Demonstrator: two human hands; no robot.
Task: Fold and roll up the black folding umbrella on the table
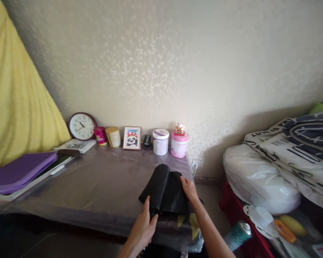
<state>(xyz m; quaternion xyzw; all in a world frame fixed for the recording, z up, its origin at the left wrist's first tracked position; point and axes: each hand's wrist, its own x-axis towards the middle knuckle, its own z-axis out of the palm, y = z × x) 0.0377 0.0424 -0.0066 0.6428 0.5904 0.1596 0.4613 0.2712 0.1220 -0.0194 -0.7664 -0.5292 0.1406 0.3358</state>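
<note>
Left hand (144,225): nearest the camera, at the bottom middle. The thumb points up along the near end of the black cloth bundle (164,188). The other fingers curl round that end from below and grip it.
Right hand (190,188): laid palm down on the right part of the bundle. The fingers are close together and nearly straight, resting on the cloth and not clamped round anything. The forearm runs down to the lower edge.
Black cloth bundle: on the near right corner of the table (97,186), between the two hands. Its left part is rolled into a thick tube pointing away from the person. Its right part spreads flatter under the right hand. What it is exactly I cannot tell.
Table: covered with a clear plastic sheet and set against the wall.
Along the wall, left to right: a round clock (82,126), a red tin (100,136), a gold tin (113,137), a small framed picture (132,138), a small black thing too blurred to name, a white tub (160,142), and a pink tub (179,144) with a little figure (179,128) on top.
Left end of table: a purple mat (18,172) lying on papers.
Far left: a yellow curtain (13,100).
Right of table: folded bedding (290,154) stacked on a white pillow (258,182), and below it a spray can (238,234).
</note>
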